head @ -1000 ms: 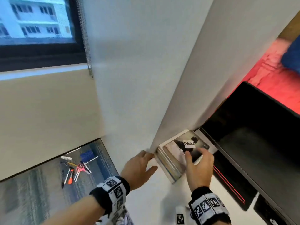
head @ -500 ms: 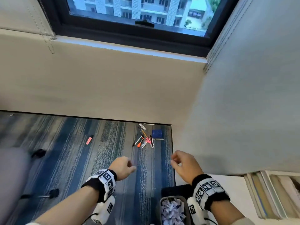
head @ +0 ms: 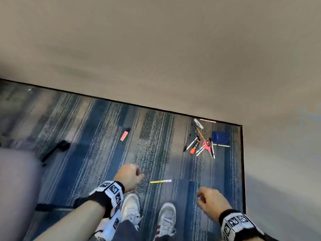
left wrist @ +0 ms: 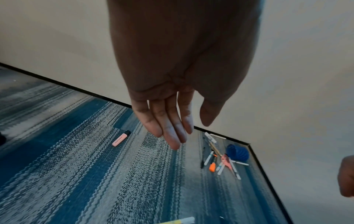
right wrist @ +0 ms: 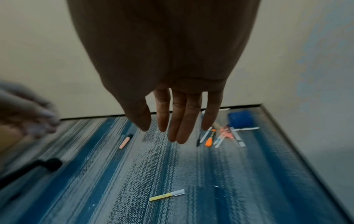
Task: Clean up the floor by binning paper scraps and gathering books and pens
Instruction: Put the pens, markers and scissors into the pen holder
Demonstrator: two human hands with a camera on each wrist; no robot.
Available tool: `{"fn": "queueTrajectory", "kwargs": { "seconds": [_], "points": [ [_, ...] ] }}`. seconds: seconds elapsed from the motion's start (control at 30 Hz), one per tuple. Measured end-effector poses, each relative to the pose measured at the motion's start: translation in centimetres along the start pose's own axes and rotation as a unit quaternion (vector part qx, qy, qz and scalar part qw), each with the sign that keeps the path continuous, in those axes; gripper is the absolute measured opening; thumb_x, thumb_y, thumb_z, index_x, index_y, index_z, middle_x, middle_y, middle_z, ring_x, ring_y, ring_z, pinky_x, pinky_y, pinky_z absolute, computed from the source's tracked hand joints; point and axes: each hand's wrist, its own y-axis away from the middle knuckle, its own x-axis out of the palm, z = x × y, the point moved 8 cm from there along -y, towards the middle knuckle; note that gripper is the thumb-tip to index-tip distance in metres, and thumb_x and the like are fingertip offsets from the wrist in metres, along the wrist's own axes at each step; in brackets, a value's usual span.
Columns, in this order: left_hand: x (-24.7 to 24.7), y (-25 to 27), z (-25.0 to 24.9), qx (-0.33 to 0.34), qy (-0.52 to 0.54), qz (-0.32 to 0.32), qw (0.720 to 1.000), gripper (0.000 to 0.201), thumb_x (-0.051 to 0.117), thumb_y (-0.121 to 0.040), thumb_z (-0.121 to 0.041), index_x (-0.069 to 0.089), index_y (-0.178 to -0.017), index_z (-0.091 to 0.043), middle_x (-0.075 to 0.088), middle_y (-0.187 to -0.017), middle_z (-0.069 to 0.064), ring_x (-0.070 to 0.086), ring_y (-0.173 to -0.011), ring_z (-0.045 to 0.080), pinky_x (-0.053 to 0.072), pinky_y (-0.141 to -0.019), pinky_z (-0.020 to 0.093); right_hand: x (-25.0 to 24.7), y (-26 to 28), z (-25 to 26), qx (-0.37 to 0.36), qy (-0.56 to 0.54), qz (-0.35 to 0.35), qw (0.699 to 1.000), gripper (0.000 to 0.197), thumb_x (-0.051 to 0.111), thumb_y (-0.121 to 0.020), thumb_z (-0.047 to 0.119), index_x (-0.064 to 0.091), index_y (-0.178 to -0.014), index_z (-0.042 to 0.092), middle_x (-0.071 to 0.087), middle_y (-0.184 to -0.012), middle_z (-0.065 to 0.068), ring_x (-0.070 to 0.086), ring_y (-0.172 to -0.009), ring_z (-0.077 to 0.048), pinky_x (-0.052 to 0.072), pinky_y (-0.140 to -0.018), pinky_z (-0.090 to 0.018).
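A heap of pens and markers [head: 201, 145] [left wrist: 220, 160] [right wrist: 220, 136] lies on the blue striped carpet near the wall corner, beside a tipped blue pen cup [head: 221, 137] [left wrist: 237, 153] [right wrist: 240, 119]. A yellow highlighter [head: 160, 181] [right wrist: 166, 195] lies alone between my hands. A peach highlighter [head: 125, 134] [left wrist: 121, 138] [right wrist: 125, 141] lies further left. My left hand [head: 129, 174] [left wrist: 172, 121] and right hand [head: 211, 200] [right wrist: 176, 118] hang above the floor, fingers relaxed, holding nothing.
Beige walls meet at a corner [head: 241, 126] by the pens. A grey chair seat [head: 15, 180] and its black legs [head: 55, 150] stand at the left. My white shoes [head: 165, 218] are below the hands.
My view swung from the books on the shelf down to the floor. Both hands left the books and now hang empty over the carpet. The bin has dropped out of view.
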Motion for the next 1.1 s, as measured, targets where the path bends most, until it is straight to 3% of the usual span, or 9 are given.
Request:
{"fn": "queueTrajectory", "kwargs": {
  "seconds": [0.3,0.37,0.43,0.53,0.7,0.77,0.87,1.0,1.1],
  "points": [
    [11.0,-28.9,14.6,-0.028,-0.087,-0.089,0.992,0.022,0.055,-0.09,-0.036,0.064,-0.096,-0.017,0.069,-0.1,0.007,0.065,-0.094,0.026,0.054,-0.08,0.036,19.1,-30.8,1.2,-0.148,0.23,0.056,0.96,0.057,0.065,-0.081,0.042,0.043,-0.128,0.019,0.045,-0.128,-0.004,0.055,-0.114,-0.03,0.044,-0.093,-0.04],
    [10.2,-33.8,17.4,-0.044,-0.098,-0.17,0.98,0.03,0.056,-0.089,-0.036,0.058,-0.108,-0.013,0.061,-0.111,0.011,0.061,-0.102,0.03,0.053,-0.085,0.041,21.9,-34.9,1.4,-0.193,0.287,0.054,0.937,0.046,0.066,-0.081,0.036,0.051,-0.121,0.019,0.051,-0.122,-0.003,0.061,-0.107,-0.028,0.047,-0.087,-0.037],
    [8.1,-37.2,19.3,-0.054,-0.112,-0.276,0.953,0.043,0.062,-0.087,-0.035,0.052,-0.117,-0.006,0.053,-0.116,0.015,0.054,-0.104,0.033,0.05,-0.084,0.045,22.8,-37.8,1.6,-0.24,0.311,0.016,0.919,0.03,0.071,-0.071,0.049,0.063,-0.091,0.027,0.062,-0.097,0.006,0.067,-0.088,-0.015,0.051,-0.073,-0.024],
    [5.8,-39.9,21.6,-0.08,-0.105,-0.341,0.931,0.049,0.068,-0.083,-0.032,0.05,-0.118,-0.002,0.05,-0.118,0.02,0.05,-0.108,0.038,0.047,-0.083,0.048,23.8,-40.2,0.7,-0.269,0.234,0.028,0.934,0.033,0.041,-0.085,0.051,0.056,-0.09,0.021,0.062,-0.101,0.002,0.062,-0.098,-0.015,0.046,-0.083,-0.025],
    [6.6,-40.6,23.0,-0.084,-0.096,-0.289,0.949,0.029,0.05,-0.095,-0.022,0.056,-0.116,-0.002,0.051,-0.116,0.019,0.054,-0.108,0.038,0.048,-0.088,0.048,19.5,-37.7,-2.2,-0.209,0.065,-0.012,0.976,0.033,0.041,-0.076,0.046,0.054,-0.092,0.02,0.061,-0.079,0.011,0.063,-0.088,-0.017,0.036,-0.071,-0.018],
    [7.4,-40.1,21.5,-0.065,-0.089,-0.261,0.959,0.03,0.049,-0.096,-0.022,0.056,-0.116,-0.001,0.052,-0.114,0.019,0.058,-0.105,0.038,0.047,-0.088,0.047,18.1,-36.7,-3.5,-0.203,0.03,-0.048,0.977,0.023,0.038,-0.071,0.048,0.042,-0.088,0.033,0.05,-0.06,0.022,0.052,-0.067,-0.005,0.034,-0.066,-0.018],
    [8.9,-39.6,17.3,0.007,-0.053,-0.234,0.971,0.033,0.055,-0.094,-0.027,0.054,-0.119,-0.005,0.051,-0.116,0.016,0.058,-0.104,0.037,0.046,-0.089,0.046,15.5,-35.9,-4.8,-0.18,-0.054,-0.134,0.973,0.014,0.051,-0.077,0.039,0.046,-0.085,0.05,0.057,-0.065,0.026,0.045,-0.056,0.003,0.035,-0.057,-0.018],
    [11.6,-37.9,9.0,0.158,0.017,-0.178,0.971,0.025,0.054,-0.097,-0.032,0.061,-0.111,-0.012,0.058,-0.095,0.002,0.056,-0.079,0.015,0.044,-0.069,0.027,11.5,-34.6,-6.6,-0.106,-0.272,-0.239,0.926,0.017,0.074,-0.078,0.026,0.064,-0.08,0.013,0.061,-0.063,0.0,0.053,-0.06,-0.009,0.042,-0.058,-0.027],
    [15.1,-35.9,3.7,0.211,0.107,-0.072,0.969,0.02,0.047,-0.101,-0.024,0.062,-0.106,-0.012,0.058,-0.076,-0.004,0.052,-0.06,0.008,0.038,-0.051,0.016,9.3,-32.5,-6.8,-0.044,-0.47,-0.244,0.847,0.005,0.059,-0.09,0.001,0.056,-0.086,-0.002,0.064,-0.074,-0.012,0.063,-0.063,-0.016,0.052,-0.059,-0.025]
  ]
}}
